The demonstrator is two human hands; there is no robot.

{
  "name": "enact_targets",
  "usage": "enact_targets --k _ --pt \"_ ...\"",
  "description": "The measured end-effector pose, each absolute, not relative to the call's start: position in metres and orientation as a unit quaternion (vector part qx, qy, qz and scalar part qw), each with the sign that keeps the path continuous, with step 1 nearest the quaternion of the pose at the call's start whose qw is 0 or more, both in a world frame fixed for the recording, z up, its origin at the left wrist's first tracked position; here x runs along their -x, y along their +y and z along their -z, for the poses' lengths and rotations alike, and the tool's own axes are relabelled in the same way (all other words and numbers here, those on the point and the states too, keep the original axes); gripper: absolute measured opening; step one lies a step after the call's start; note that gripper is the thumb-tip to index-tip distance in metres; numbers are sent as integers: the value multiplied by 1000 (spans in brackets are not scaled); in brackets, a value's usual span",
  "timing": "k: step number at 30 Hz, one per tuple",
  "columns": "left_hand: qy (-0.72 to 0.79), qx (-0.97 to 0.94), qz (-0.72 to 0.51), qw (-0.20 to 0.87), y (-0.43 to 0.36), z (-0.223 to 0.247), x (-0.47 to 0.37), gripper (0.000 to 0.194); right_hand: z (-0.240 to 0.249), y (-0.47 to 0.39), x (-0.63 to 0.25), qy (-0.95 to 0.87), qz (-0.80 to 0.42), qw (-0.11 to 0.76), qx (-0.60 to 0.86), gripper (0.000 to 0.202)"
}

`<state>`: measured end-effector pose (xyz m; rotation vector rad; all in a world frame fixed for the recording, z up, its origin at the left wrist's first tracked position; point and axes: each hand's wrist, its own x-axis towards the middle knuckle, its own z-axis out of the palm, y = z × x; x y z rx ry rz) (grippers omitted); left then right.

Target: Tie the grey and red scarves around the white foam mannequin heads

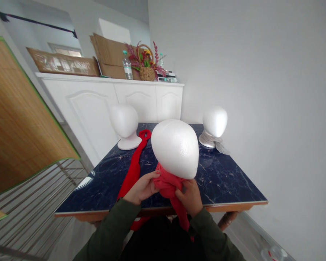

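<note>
Two bare hands reach forward from dark olive-green long sleeves, wrists exposed. The bare left hand (pixel 145 187) angles inward, its thumb uppermost and fingers curled in a pinch. The bare right hand (pixel 189 195) slants up toward it, back outward, thumb and fingers bent inward, the two held apart.

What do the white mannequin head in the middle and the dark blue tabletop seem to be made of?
The smooth white mannequin head looks like plastic foam, perhaps polystyrene, going by its matte surface with a faintly pebbled highlight. The dark blue tabletop looks like polished marble, though its glossy pale veining could be printed.
</note>
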<state>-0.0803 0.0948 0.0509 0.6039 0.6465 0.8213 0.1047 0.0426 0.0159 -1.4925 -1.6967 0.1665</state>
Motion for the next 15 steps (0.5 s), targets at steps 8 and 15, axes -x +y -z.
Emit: enact_targets --k 8,15 --pt "284 -206 -430 832 72 -31 104 23 -1 46 -105 -689 -74 423 584 12" --pt "543 -468 -520 464 45 -18 110 41 1 41 -103 -653 -77 466 592 17"
